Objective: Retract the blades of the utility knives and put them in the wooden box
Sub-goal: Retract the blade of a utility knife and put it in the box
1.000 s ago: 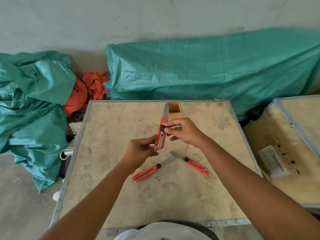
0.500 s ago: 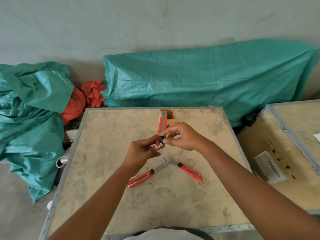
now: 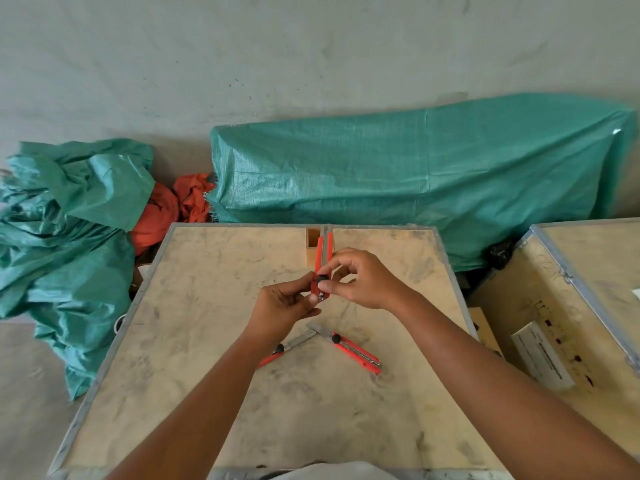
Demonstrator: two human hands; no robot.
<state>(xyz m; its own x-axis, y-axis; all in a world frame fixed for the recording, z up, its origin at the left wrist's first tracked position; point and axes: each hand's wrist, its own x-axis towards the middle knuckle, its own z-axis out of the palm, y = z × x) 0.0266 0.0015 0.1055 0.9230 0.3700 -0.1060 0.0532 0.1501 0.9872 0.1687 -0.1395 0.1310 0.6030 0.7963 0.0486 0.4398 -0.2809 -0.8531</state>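
I hold a red utility knife (image 3: 321, 258) upright above the plywood table (image 3: 207, 341). My left hand (image 3: 282, 310) grips its lower end. My right hand (image 3: 360, 282) pinches its black slider knob near the bottom; no blade shows past the knife's top. Two more red utility knives lie on the table below my hands with their grey blades out, tips meeting: one (image 3: 353, 351) at the right, the other (image 3: 287, 348) partly hidden under my left wrist. The small wooden box (image 3: 312, 245) stands at the table's far edge, just behind the held knife.
Green tarpaulins cover a long heap (image 3: 415, 188) behind the table and a pile (image 3: 69, 237) on the left, with orange cloth (image 3: 173, 209) between. A second plywood crate (image 3: 571, 306) with a white label stands to the right.
The blade stuck out of the held knife's top a second ago; my right fingers have slid the black knob down and the blade has drawn into the handle.
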